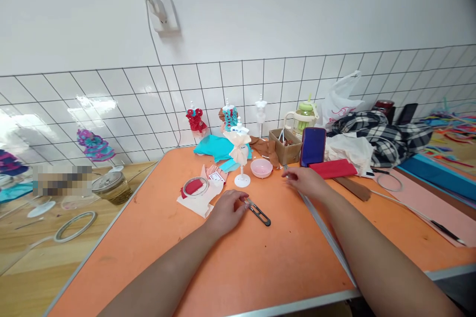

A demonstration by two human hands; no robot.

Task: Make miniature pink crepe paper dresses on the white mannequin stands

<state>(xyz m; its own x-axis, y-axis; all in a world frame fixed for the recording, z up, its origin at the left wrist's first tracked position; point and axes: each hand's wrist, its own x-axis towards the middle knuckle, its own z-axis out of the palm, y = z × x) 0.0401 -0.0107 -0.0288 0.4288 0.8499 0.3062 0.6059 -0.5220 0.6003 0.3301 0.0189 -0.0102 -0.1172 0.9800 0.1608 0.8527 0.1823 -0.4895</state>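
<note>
My left hand point(227, 212) rests low over the orange table, its fingers bent and closed at the blade end of black thread snips point(261, 215). The handle loop of the snips points away to the right. My right hand point(305, 182) is palm down at the seam between the table tops, fingers stretched forward and apart, with nothing visible in them. Between and beyond the hands stands a small white mannequin point(242, 180) dressed in cream fabric point(238, 142). A pink bowl point(261, 168) sits beside it.
White and red fabric pieces lie left under a tape roll point(196, 187). Behind are turquoise cloth point(211, 148), dressed mannequins and a bare mannequin point(261, 111). Right of the bowl stand a brown box point(284, 146), a phone point(313, 146), a green-lidded cup point(305, 116) and red fabric point(332, 168).
</note>
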